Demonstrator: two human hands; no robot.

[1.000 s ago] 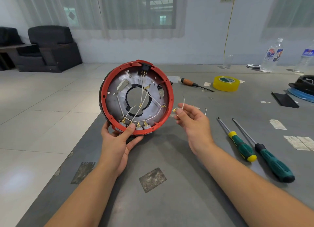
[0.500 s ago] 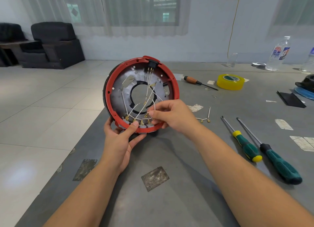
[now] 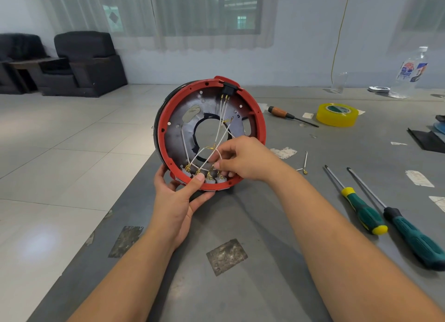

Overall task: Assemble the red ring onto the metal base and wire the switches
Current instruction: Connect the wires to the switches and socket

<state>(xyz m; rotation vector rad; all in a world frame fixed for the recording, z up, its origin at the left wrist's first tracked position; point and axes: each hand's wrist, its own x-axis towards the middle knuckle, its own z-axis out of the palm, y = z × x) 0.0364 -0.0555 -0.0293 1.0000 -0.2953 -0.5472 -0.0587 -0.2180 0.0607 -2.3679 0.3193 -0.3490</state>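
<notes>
The red ring sits around the round metal base, held upright on its edge over the grey table. My left hand grips the bottom rim, thumb on the red edge. White wires with gold terminals run from a black connector at the top down to several grey switches at the bottom. My right hand pinches a white wire just above the rightmost switches. A spare wire lies on the table to the right.
Two green-handled screwdrivers lie at the right, a wooden-handled one and a yellow tape roll farther back. A plastic bottle stands at the far right. The table's left edge drops to a tiled floor.
My right hand has moved left from the table side into the ring with a wire and now holds it at the bottom switches. The left hand keeps holding the ring.
</notes>
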